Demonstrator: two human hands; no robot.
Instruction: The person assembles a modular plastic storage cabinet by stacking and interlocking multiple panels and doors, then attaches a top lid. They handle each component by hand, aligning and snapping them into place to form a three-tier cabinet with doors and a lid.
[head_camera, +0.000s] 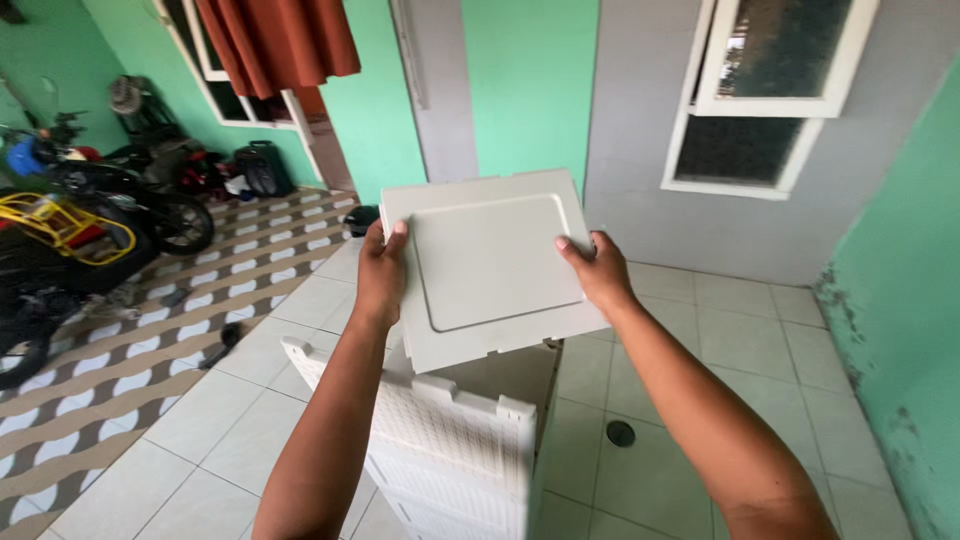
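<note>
Both hands clamp the white rectangular lid (490, 265): left hand (381, 275) at its nine o'clock edge, right hand (597, 272) at three, long axis running between them, directly above the white woven-pattern bin (450, 440).

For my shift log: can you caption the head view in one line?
Both hands, left hand and right hand, hold a white plastic panel above a white lattice-sided cabinet on a tiled floor.
</note>
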